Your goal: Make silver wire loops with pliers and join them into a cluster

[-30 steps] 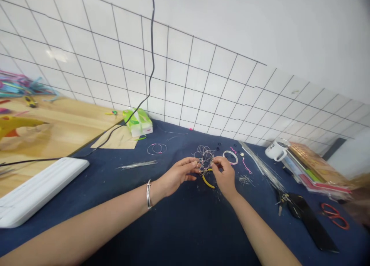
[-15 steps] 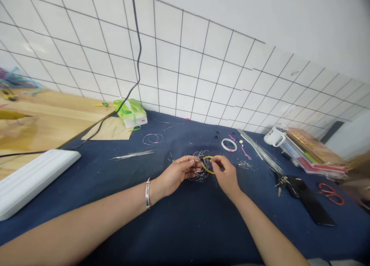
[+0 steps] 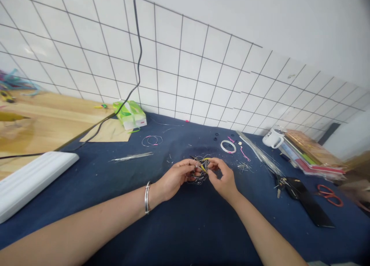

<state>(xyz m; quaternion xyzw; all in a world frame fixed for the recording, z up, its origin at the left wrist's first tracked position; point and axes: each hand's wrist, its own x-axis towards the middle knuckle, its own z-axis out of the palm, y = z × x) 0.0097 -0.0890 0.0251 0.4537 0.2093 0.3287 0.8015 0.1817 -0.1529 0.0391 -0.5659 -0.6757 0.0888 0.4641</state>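
My left hand (image 3: 172,180) is closed on a tangled bundle of thin wire loops (image 3: 198,179), held just above the dark blue cloth. A curved yellow band (image 3: 203,167) passes among the loops; whether it is a ring or a strip I cannot tell. From the other side, my right hand (image 3: 224,180) pinches at the yellow band and the edge of the loops with thumb and fingers. The fingertips partly hide what they grip. A silver bangle (image 3: 147,198) circles my left wrist.
To the right lie a white coil (image 3: 228,146), loose wires (image 3: 258,152), keys (image 3: 279,189), a black phone (image 3: 313,206), red-handled scissors (image 3: 330,195) and a white mug (image 3: 271,139). Leftward are a wire bundle (image 3: 131,157), a tissue pack (image 3: 131,114) and a long white box (image 3: 37,181).
My right hand has moved slightly left, closer to my left hand. The wire loops now look more bunched together, and less of the yellow band shows.
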